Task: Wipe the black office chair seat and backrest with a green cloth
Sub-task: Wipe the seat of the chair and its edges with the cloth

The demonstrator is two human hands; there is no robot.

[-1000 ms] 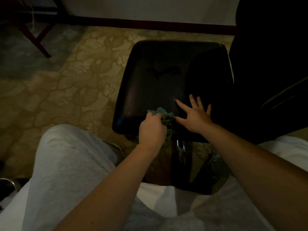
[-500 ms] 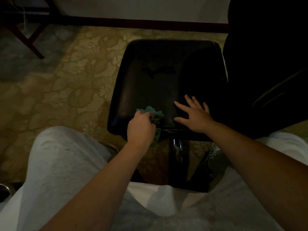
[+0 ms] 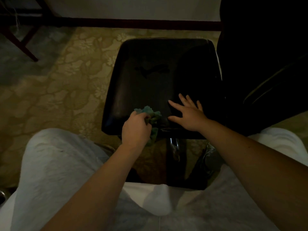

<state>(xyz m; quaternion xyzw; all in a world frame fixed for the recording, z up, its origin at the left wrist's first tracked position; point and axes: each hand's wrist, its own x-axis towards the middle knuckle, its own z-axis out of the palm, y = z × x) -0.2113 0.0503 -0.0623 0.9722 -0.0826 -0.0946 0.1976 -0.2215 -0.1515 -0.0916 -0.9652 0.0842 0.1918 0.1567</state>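
Green cloth [image 3: 147, 111], gripped by left hand [image 3: 135, 129], drapes over seat [image 3: 150, 80] edge; right hand [image 3: 190, 116] lies spread beside.

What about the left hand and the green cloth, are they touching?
Touching. The head view shows the left hand gripping the bunched green cloth on the seat.

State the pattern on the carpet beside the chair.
The carpet has a tan-gold floral pattern, shown best in the head view.

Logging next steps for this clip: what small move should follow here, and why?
Probably push the left hand and its cloth forward across the seat: the cloth is bunched at the near edge, dark marks show farther up, and the right hand lies flat, bracing the seat.
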